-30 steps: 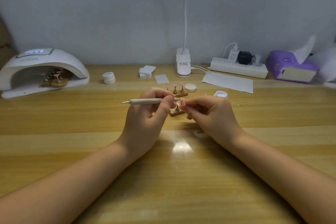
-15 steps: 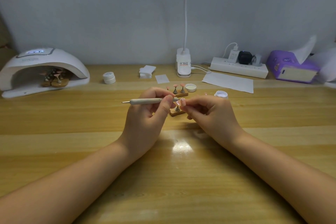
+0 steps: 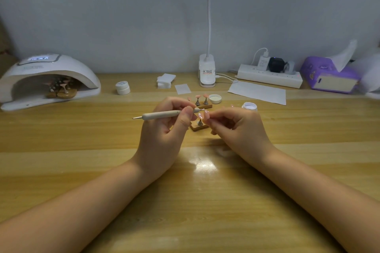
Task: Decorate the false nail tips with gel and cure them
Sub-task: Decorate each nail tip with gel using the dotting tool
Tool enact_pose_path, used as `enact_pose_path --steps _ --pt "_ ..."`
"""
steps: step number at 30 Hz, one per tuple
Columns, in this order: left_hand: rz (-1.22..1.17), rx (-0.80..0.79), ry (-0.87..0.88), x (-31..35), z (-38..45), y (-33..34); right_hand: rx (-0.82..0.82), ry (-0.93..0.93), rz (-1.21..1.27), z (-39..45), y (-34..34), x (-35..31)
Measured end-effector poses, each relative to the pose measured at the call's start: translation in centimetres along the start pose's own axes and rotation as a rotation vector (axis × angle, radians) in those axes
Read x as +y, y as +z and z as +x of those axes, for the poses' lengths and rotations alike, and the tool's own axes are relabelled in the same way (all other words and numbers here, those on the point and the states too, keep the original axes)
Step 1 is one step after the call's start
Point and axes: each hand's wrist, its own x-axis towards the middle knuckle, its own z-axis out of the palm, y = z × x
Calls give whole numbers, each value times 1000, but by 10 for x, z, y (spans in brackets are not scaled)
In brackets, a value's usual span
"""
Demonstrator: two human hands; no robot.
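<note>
Wooden desk (image 3: 82,139): pale pink nail tip (image 3: 206,114) pinched in right hand (image 3: 238,129).

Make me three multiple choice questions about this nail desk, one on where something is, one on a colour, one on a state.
1. Where is the curing lamp?
A. far left
B. far right
C. centre

2. What colour is the tissue pack?
A. green
B. purple
C. red

3. What is the left hand doing?
A. resting flat
B. holding the dotting pen
C. lifting a jar

Answers:
1 A, it sits at the table's far left edge.
2 B, its wrapper is purple.
3 B, fingers pinch the pen, whose tip points towards the right hand.
</note>
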Motion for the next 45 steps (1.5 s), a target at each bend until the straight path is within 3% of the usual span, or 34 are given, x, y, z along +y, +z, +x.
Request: enact_pose_path --steps 45 --pt "-15 -15 1 1 0 0 17 -45 2 0 1 0"
